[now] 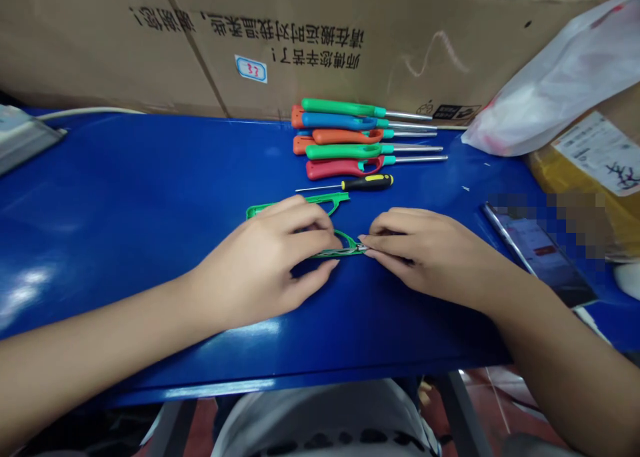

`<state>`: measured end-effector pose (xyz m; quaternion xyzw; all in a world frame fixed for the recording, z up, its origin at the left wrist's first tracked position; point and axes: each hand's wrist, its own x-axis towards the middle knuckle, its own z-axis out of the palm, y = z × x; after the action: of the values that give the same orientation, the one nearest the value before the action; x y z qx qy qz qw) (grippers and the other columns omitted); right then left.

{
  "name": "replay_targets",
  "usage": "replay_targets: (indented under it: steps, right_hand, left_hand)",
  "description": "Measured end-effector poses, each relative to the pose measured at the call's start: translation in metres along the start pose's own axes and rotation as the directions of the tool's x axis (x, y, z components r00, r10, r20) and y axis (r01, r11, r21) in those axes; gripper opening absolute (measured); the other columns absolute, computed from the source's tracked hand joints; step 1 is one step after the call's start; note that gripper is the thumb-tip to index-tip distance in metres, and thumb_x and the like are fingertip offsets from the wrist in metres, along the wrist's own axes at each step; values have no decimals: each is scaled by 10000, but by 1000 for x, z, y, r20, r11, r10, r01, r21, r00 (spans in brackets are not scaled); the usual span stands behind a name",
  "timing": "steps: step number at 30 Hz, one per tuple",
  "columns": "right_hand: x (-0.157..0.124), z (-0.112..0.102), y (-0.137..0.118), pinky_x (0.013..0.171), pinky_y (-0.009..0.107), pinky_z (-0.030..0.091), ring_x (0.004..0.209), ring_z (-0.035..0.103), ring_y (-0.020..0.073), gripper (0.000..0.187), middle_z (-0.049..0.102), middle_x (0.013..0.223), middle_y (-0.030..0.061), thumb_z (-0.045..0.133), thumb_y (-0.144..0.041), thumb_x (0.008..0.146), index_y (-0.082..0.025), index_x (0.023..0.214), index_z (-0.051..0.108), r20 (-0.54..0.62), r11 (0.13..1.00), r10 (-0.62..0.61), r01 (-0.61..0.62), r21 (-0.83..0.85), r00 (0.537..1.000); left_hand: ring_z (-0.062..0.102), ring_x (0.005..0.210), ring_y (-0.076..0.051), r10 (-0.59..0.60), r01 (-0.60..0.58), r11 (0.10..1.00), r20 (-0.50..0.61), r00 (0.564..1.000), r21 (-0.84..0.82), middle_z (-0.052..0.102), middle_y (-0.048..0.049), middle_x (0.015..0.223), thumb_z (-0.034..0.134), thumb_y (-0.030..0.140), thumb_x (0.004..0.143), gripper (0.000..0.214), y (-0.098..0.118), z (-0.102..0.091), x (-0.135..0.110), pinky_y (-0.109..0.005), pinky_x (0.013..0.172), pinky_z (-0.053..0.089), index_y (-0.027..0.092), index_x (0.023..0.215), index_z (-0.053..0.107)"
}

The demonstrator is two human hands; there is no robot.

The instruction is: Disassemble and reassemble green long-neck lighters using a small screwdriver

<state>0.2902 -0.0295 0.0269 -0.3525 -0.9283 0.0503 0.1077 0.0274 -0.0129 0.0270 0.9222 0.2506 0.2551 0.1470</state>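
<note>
My left hand is curled over an opened green lighter casing on the table, its thumb and fingers closed around it. Thin wires and a metal piece show inside the casing. At the casing's right end, the fingers of my right hand pinch a small metal part, mostly hidden by the fingertips. Just beyond my left hand lies another green casing half, partly covered by that hand. A black and yellow screwdriver rests past it, tip pointing left.
Several long-necked lighters in green, blue, orange and red are piled at the back, against a cardboard box. To the right are a phone, a white plastic bag and a taped parcel. The blue table ends near my lap.
</note>
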Motion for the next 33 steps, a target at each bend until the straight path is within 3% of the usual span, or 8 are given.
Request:
replay_targets:
  steps: [5,11,17,25,33]
  right_hand:
    - [4,5,-3,860,375,460,948,653,198,208,721,1071,44,592,-277,1006,-192,1110,750,-87,998,57,-56,18,995]
    - [13,17,-6,834,347,454,926,622,180,153,730,1049,35,587,-248,1013,-206,1045,730,-146,993,-44,59,99,988]
    - [16,20,-5,840,343,467,907,625,171,121,732,1002,39,595,-221,1006,-211,990,715,-123,982,-26,49,185,992]
    - [23,19,-13,788,285,525,861,661,146,105,710,903,24,639,-145,950,-216,905,701,-146,898,142,-65,436,979]
    - [25,21,-15,767,265,523,837,663,139,135,708,921,16,664,-78,883,-211,884,687,-116,857,246,-160,490,962]
  left_hand:
    - [653,907,-193,-41,42,997,-25,999,63,726,-65,994,668,203,961,122,-1,-14,-20,-344,848,553,164,1031,761]
    - [674,915,-198,9,-7,996,-18,1000,89,750,-54,1003,665,192,969,150,-7,-6,-24,-342,831,559,183,1081,764]
    - [684,916,-209,59,-58,993,-9,998,105,757,-56,1001,641,189,984,149,-15,-1,-29,-347,805,566,171,1080,753]
    - [670,905,-202,53,-53,992,-1,999,118,746,-63,1014,615,191,1000,177,-16,1,-31,-347,803,562,169,1129,734]
    - [671,890,-197,34,-34,992,9,999,125,723,-75,1037,610,195,1004,174,-16,0,-32,-335,767,547,178,1109,747]
